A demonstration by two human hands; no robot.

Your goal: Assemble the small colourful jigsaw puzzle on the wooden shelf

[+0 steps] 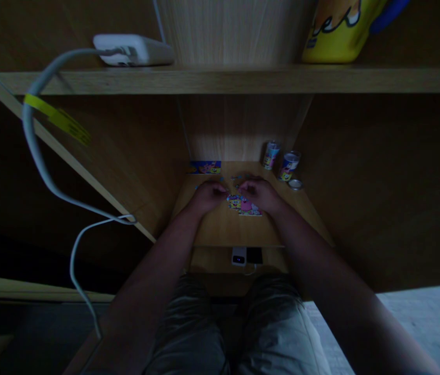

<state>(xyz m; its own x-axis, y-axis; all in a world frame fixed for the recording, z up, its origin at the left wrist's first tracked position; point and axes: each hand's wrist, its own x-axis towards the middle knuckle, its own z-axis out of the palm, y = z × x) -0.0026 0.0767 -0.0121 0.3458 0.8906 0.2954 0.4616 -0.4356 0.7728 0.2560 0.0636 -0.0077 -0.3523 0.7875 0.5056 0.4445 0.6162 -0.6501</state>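
Note:
A partly joined cartoon jigsaw puzzle (246, 205) lies on the wooden desktop, its top edge just below my fingertips. My left hand (211, 195) is at its upper left, thumb and fingers closed in a pinch. A small coloured bit shows by those fingertips, too small to tell whether it is held. My right hand (258, 190) bends over the puzzle's upper right, fingers pinched together and covering part of it. What the right fingers hold, if anything, is hidden. Loose puzzle pieces (235, 177) are scattered behind and between the hands.
A cartoon picture sheet (205, 167) lies at the back left. Two printed tins (270, 155) (289, 165) stand at the back right beside a round lid (295, 184). Overhead, a shelf (220, 80) bears a white adapter (134, 50) and yellow mug (335, 36). A cable (42, 151) hangs left.

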